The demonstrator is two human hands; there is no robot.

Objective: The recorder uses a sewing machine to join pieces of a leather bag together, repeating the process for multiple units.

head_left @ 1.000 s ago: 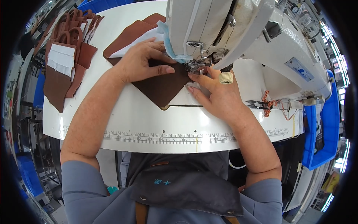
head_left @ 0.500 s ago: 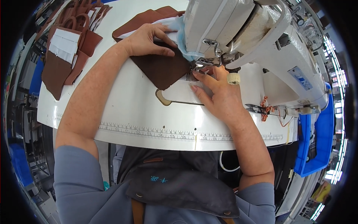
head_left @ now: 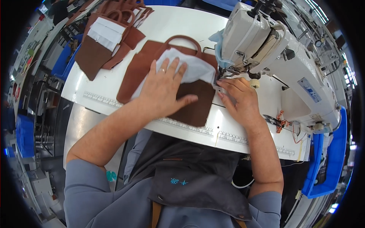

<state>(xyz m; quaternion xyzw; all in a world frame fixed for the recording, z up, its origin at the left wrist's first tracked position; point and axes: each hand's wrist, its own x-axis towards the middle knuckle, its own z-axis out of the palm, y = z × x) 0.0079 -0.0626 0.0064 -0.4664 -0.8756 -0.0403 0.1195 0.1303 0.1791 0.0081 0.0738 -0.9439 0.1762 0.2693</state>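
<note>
A reddish-brown bag piece [head_left: 131, 78] with a loop handle [head_left: 185, 37] lies on the sewing table. White lining cloth [head_left: 197, 70] and a dark brown panel [head_left: 195, 102] rest over it. Spread flat, my left hand [head_left: 161, 89] presses on the cloth and the panel's left part, thumb out over the panel. My right hand [head_left: 239, 98] is beside the right edge of the piece, just below the sewing machine's presser foot [head_left: 224, 72]. Its fingers are bent and its thumb stands apart from them; no grip on the piece is visible.
The white sewing machine [head_left: 247, 32] stands at the right, light blue cloth [head_left: 216, 43] on its head. More brown bag pieces [head_left: 93, 55] are piled at far left. Dark thread snips [head_left: 272, 121] with orange cord lie right. A blue bin [head_left: 315, 182] hangs beyond the table edge.
The bag piece has come out leftward and nearer from beside the machine head, turned, with its handle now showing. My left hand moved nearer and flattened on it. The view has shifted.
</note>
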